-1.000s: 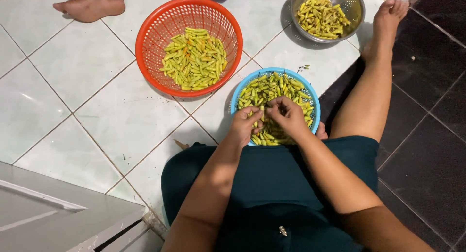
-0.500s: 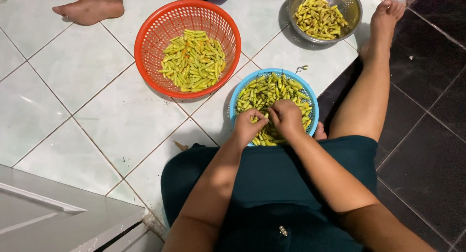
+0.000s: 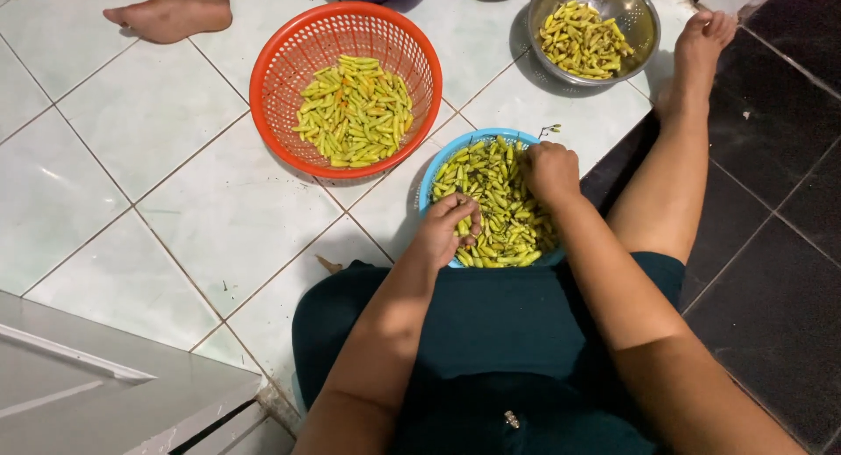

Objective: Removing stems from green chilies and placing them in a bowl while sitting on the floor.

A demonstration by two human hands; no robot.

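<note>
The hands had parted since a moment before: the left hand point(image 3: 448, 230) curled around chillies at the blue bowl's point(image 3: 435, 169) seven o'clock, the right hand point(image 3: 550, 170) fisted at two o'clock, its contents hidden.

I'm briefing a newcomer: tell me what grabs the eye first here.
The orange basket of green chillies sits at top centre on the white tiled floor. Below it, the left hand and right hand work in the blue bowl of chillies. A steel colander stands top right.
</note>
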